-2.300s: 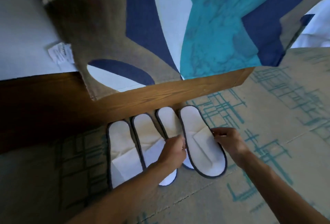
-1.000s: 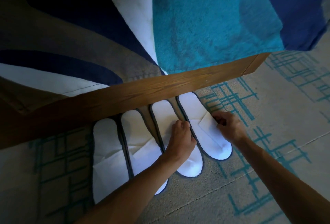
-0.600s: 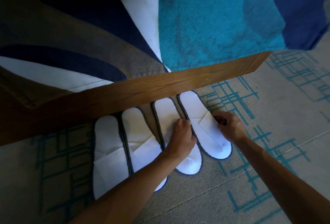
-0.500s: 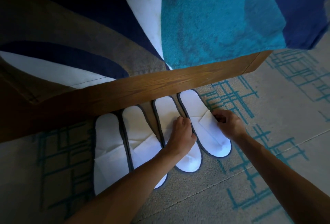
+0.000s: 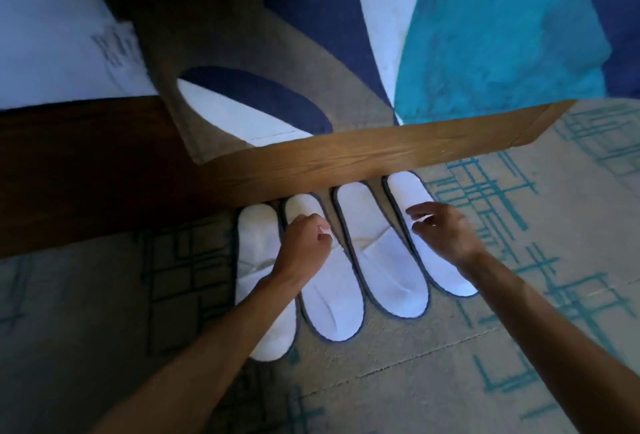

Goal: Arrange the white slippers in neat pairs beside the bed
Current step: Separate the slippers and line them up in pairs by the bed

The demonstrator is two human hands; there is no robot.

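Observation:
Several white slippers with dark edging lie side by side on the carpet, their far ends against the wooden bed frame [image 5: 346, 160]. From the left they are the first slipper [image 5: 258, 246], the second slipper [image 5: 332, 302], the third slipper [image 5: 377, 260] and the rightmost slipper [image 5: 407, 191]. My left hand [image 5: 304, 250] rests on the second slipper, with its fingers curled at that slipper's right edge. My right hand [image 5: 446, 232] hovers over the rightmost slipper with its fingers spread and nothing in them. Each arm hides part of a slipper.
A bedspread [image 5: 485, 35] in teal, navy, white and brown hangs over the bed frame. A white sheet [image 5: 52, 35] with a label lies at the upper left. Beige carpet [image 5: 519, 347] with teal line patterns lies to the right and in front.
My left hand has moved from the third slipper to the second. My right hand has let go of the rightmost slipper and opened above it. The view has tilted up a little.

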